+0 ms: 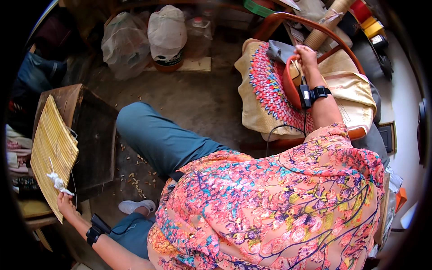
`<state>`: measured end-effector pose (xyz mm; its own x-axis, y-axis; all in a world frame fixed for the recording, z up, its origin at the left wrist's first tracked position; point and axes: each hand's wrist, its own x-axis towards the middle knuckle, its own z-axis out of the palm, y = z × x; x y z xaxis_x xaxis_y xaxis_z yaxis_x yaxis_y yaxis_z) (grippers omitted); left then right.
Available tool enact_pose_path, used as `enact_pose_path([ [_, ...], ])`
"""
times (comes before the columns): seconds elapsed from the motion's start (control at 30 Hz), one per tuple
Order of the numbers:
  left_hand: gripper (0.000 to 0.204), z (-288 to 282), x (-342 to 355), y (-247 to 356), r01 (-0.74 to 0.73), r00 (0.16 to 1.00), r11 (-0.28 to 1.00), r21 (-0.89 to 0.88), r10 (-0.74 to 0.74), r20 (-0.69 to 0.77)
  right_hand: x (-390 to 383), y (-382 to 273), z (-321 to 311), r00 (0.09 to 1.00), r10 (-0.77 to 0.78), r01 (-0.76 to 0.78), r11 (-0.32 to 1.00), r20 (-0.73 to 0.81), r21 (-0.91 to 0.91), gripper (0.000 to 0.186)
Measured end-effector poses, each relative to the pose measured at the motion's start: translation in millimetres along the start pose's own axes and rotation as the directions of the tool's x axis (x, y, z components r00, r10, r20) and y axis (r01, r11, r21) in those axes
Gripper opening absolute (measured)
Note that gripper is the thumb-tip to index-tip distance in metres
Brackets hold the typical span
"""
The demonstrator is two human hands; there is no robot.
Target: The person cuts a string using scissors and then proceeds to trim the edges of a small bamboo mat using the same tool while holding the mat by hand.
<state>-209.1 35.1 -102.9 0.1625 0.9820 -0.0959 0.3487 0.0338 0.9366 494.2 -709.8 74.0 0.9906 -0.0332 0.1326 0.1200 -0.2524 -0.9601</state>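
Where the slatted yellow mat [51, 144] leans across a dark wooden box [96, 150] at the person's left, the left hand [66, 205] meets its lower edge, fingers bent and touching; whether they pinch the mat or the tail of the white thread bundle [56, 181] cannot be told. Said bundle: loosely twisted, lying against the mat's face just above the fingertips, with fine strands trailing. Right hand [308, 57]: extended to a chair [280, 17] of reddish bent wood, fingers curled at the far rim of a red open container [288, 85]; their exact hold is unclear. Container: tilted, resting on a round multicoloured mat [265, 81], itself over a cream patterned cloth [246, 63] on the chair; a grey item [279, 51] beside the rim. Each wrist: one black strapped device, the right [307, 96] with a cable, the left [94, 231] likewise. Floor [193, 105]: dark, with small pale scraps [137, 182] strewn near one light shoe [135, 206]. Beyond: a translucent plastic bag [123, 47] and a white-covered tub [166, 33], side by side.
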Motion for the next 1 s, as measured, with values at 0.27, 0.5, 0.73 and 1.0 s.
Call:
enact_pose_path([
  [0.27,0.022,23,10,23,0.099,0.989,0.995,-0.008,-0.098,0.115,1,-37,-49,0.977,0.202,-0.059,0.556,0.066,-0.829,0.019],
  [0.5,0.021,-8,-27,20,0.182,0.982,0.899,-0.398,-0.142,0.126,-25,16,-51,0.928,0.243,-0.078,0.868,0.282,-0.490,0.020],
  [0.73,0.042,83,-89,89,-0.044,0.999,0.890,-0.455,0.040,-0.019,-47,26,-118,0.919,0.361,-0.376,0.923,0.156,0.082,0.024],
  [1.0,0.041,88,-93,49,0.065,0.997,0.776,-0.627,-0.026,0.071,89,66,-211,0.868,0.496,-0.096,0.115,-0.027,-0.989,0.016],
])
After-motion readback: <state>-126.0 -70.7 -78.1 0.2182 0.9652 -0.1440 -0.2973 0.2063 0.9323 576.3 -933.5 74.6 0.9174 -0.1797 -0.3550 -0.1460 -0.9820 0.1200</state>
